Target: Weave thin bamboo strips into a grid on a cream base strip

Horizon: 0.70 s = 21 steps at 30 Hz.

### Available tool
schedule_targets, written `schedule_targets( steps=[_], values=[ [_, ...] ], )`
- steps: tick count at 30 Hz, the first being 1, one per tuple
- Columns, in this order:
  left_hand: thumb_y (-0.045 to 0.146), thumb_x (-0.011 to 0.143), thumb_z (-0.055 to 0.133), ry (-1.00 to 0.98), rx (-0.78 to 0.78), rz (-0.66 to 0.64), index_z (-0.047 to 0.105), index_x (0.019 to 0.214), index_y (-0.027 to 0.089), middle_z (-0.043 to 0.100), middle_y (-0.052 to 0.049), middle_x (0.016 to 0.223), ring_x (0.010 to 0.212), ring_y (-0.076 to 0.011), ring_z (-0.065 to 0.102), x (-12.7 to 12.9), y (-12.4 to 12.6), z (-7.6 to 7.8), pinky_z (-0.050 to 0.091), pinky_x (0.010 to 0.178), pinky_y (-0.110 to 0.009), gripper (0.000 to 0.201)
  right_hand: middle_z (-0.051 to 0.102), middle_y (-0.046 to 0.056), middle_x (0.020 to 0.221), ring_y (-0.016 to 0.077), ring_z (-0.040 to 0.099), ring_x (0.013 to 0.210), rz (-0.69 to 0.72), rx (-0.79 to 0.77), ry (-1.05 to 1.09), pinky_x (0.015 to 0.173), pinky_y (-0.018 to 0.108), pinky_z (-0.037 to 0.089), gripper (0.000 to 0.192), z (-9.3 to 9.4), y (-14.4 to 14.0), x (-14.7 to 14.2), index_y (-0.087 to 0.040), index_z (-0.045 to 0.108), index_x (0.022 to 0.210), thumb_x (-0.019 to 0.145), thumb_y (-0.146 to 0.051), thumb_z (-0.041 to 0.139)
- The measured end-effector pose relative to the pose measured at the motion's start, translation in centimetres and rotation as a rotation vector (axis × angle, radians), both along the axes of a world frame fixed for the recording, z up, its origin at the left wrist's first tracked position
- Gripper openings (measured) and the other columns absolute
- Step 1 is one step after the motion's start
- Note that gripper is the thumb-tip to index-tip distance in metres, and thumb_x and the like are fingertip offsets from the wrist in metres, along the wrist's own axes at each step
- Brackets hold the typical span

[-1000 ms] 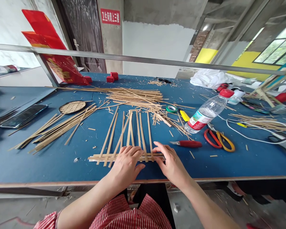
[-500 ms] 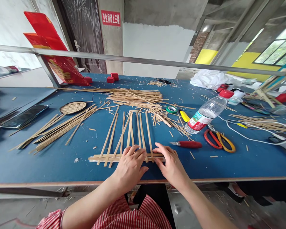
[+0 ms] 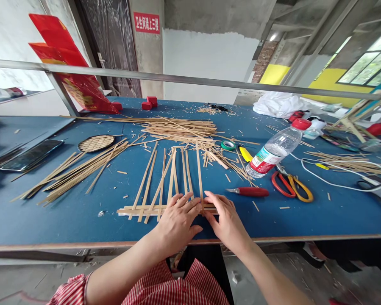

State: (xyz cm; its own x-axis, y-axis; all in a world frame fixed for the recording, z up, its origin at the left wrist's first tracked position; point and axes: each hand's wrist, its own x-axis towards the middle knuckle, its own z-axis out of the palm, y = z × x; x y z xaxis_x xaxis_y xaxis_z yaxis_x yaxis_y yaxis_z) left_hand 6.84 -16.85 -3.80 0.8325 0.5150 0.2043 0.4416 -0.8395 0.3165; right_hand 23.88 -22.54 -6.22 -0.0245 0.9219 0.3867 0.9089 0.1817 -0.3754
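My left hand (image 3: 179, 216) lies palm down, fingers stretched over a narrow row of crosswise bamboo strips (image 3: 129, 210), its fingertips close to the rightmost upright strip. At the right end of that row, my right hand (image 3: 225, 216) has its thumb and fingers around the lower end of an upright bamboo strip (image 3: 199, 169). Several other upright strips (image 3: 148, 180) cross the row and fan away from me. Both hands partly cover where the strips cross.
A red-handled knife (image 3: 252, 192), orange-and-red-handled scissors (image 3: 300, 189) and a water bottle (image 3: 273, 152) are on the right. Green tape (image 3: 228, 145) lies behind them. Loose bamboo strips (image 3: 180, 129) are heaped at the back, more (image 3: 88, 171) at left by a round woven piece (image 3: 96, 143).
The rightmost upright strip has slid away from me, its far end now beyond the others. My left hand has shifted slightly right, closer to my right hand.
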Motion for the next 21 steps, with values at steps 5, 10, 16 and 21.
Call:
schedule_targets(
  steps=[5,10,16,21],
  values=[
    [0.045,0.079,0.052,0.034,0.015,-0.058,0.043,0.123,0.022,0.039,0.0,0.135,0.128,-0.0251,0.025,0.24,0.35,-0.04,0.021,0.103,-0.047,0.051,0.063,0.008,0.1,0.0235,0.051,0.1,0.019,-0.001,-0.025,0.082,0.04,0.04,0.042,0.4,0.23,0.01,-0.017,0.037,0.121,0.081,-0.018,0.049],
    [0.046,0.079,0.051,0.046,-0.003,-0.044,0.046,0.12,0.021,0.046,-0.002,0.13,0.126,-0.0256,0.029,0.21,0.52,0.01,0.022,0.102,-0.047,0.048,0.063,0.007,0.099,0.0228,0.05,0.099,0.034,0.007,-0.042,0.083,0.04,0.039,0.044,0.59,0.2,-0.11,-0.017,0.035,0.123,0.081,-0.017,0.049],
    [0.044,0.081,0.05,0.021,-0.064,-0.053,0.04,0.125,0.019,0.046,-0.005,0.13,0.126,-0.0211,0.031,0.03,0.72,-0.06,0.019,0.105,-0.045,0.051,0.062,0.007,0.097,0.0222,0.055,0.093,0.026,0.017,0.011,0.079,0.041,0.041,0.042,0.21,-0.04,-0.15,-0.02,0.033,0.124,0.084,-0.019,0.046],
    [0.036,0.081,0.052,0.024,-0.106,0.001,0.034,0.128,0.014,0.047,-0.01,0.128,0.125,-0.0183,0.033,0.26,0.71,-0.03,0.017,0.107,-0.042,0.055,0.063,0.007,0.093,0.0218,0.057,0.09,0.025,0.011,0.008,0.077,0.04,0.043,0.043,0.16,-0.09,-0.19,-0.02,0.034,0.125,0.083,-0.018,0.045]
  ],
)
